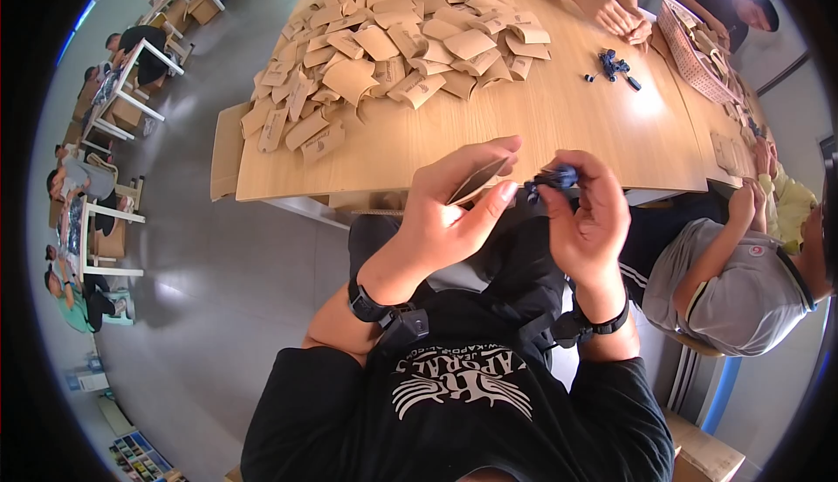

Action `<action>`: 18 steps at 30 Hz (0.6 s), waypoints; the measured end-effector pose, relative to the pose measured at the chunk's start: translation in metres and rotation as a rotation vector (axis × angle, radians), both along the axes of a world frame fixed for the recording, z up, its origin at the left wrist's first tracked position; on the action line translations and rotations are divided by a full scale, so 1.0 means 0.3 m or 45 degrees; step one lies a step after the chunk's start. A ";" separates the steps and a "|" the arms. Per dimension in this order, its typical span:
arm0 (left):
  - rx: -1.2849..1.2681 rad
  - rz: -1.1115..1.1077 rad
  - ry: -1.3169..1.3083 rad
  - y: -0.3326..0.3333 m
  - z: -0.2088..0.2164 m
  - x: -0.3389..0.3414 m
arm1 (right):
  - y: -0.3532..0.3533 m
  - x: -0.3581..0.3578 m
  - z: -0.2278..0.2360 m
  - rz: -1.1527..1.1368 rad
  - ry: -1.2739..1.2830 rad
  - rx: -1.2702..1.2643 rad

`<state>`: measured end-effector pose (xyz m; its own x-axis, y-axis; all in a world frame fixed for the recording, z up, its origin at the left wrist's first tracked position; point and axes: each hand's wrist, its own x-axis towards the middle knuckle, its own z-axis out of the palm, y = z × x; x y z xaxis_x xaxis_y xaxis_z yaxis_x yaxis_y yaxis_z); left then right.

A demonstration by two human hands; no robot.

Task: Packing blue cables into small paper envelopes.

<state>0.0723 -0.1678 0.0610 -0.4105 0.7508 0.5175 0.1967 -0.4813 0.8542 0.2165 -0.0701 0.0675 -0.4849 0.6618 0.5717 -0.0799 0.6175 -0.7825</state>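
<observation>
Above my lap, at the near edge of the table, my left hand (449, 207) grips a small brown cardboard pillow box (477, 182) between fingers and thumb. The box is seen nearly edge-on, partly hidden by the fingers. Just to its right, my right hand (589, 216) pinches a dark blue bundle (552, 180) that looks like wound-up cord. The bundle is close to the box but apart from it. On the table, a similar dark blue bundle (616, 66) lies beside a few small dark pieces.
A large heap of brown pillow boxes (410, 41) covers the table's far left. Across the wooden table (559, 124), another person's hands (624, 24) work near a pink basket (698, 54). A person in grey (733, 281) sits close on my right. More workbenches line the left.
</observation>
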 end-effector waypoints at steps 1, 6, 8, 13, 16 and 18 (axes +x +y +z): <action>-0.087 -0.066 -0.073 -0.009 0.010 -0.010 | 0.001 0.018 0.020 0.086 0.006 -0.121; -0.331 -0.175 0.088 0.003 -0.027 -0.012 | 0.000 0.034 0.111 0.315 0.366 -0.086; -0.471 -0.149 0.152 0.004 -0.022 -0.004 | 0.018 0.024 0.143 0.378 0.440 0.047; -0.278 -0.056 0.101 0.022 -0.063 0.026 | -0.006 -0.002 0.174 0.457 0.485 0.064; -0.355 -0.135 0.141 0.028 -0.045 0.024 | -0.015 -0.019 0.163 0.396 0.428 0.101; -0.331 -0.098 0.175 0.033 -0.035 0.029 | -0.036 -0.029 0.160 0.327 0.427 0.123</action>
